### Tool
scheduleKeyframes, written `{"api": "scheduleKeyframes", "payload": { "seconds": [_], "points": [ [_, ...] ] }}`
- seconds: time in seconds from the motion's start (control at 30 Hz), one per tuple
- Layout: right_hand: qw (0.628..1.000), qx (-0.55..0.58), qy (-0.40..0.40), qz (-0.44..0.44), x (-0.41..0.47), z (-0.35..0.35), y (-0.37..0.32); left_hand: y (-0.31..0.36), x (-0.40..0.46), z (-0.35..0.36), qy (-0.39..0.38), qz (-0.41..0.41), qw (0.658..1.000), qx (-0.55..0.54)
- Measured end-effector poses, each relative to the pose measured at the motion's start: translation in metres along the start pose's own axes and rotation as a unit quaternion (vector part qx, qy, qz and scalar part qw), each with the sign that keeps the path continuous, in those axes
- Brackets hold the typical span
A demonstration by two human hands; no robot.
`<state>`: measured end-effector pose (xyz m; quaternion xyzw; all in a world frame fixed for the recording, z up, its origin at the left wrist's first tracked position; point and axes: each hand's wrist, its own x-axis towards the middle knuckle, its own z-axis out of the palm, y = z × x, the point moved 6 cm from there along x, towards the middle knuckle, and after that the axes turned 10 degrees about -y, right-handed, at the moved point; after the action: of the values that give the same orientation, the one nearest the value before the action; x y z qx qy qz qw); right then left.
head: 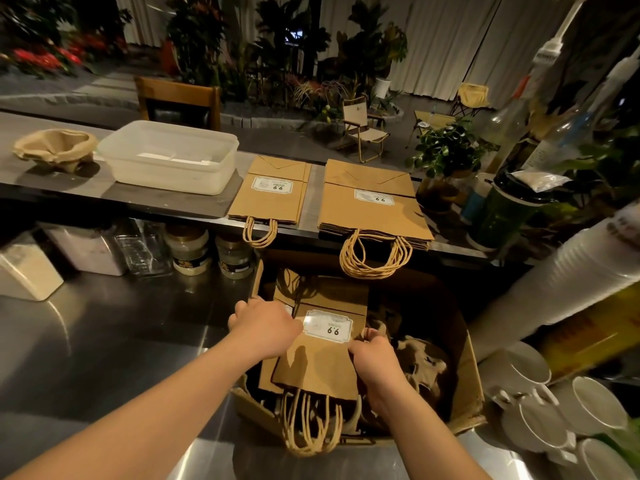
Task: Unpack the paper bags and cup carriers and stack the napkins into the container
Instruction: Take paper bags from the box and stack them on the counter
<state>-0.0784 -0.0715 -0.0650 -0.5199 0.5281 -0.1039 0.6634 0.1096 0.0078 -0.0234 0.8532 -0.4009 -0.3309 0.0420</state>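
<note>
An open cardboard box on the steel counter holds flat brown paper bags with "9.9" labels and twine handles. My left hand grips the bags' left edge. On their right edge my right hand curls its fingers round them. Brown cup carriers lie in the box's right side. Up on the raised shelf lie a small pile of bags and a thicker pile. Left of them stands a translucent plastic container with white napkins inside, and a pulp cup carrier.
Jars and clear canisters line the counter under the shelf. White mugs and a long stack of plastic cups crowd the right side. Bottles and a potted plant stand at the shelf's right end.
</note>
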Motion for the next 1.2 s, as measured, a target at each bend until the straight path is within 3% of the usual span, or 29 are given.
{"api": "scheduleKeyframes", "payload": {
  "seconds": [0.2,0.3,0.6,0.77,0.9,1.13,1.2],
  "points": [
    [0.999,0.038,-0.001,0.004,-0.001,0.003,0.001,0.004,-0.009,0.002,0.023,0.092,0.967,-0.235],
    [1.0,0.029,-0.01,0.002,0.001,0.003,0.001,0.001,-0.013,0.004,0.027,0.077,0.943,-0.323],
    [0.999,-0.03,-0.022,-0.024,-0.012,0.01,-0.013,-0.009,-0.019,0.005,-0.023,0.085,0.881,-0.466],
    [0.996,-0.019,-0.083,-0.035,-0.018,0.019,-0.015,-0.01,-0.025,0.018,-0.061,0.071,0.851,-0.517],
    [0.988,-0.06,-0.109,-0.086,-0.022,0.022,-0.016,-0.019,-0.019,0.027,-0.054,0.04,0.79,-0.61],
    [0.98,-0.132,-0.137,-0.061,-0.035,0.026,-0.014,-0.018,-0.025,0.045,-0.017,0.057,0.797,-0.601],
    [0.985,-0.104,-0.123,-0.066,-0.038,0.024,-0.016,-0.016,-0.027,0.049,-0.025,0.066,0.796,-0.601]
  ]
}}
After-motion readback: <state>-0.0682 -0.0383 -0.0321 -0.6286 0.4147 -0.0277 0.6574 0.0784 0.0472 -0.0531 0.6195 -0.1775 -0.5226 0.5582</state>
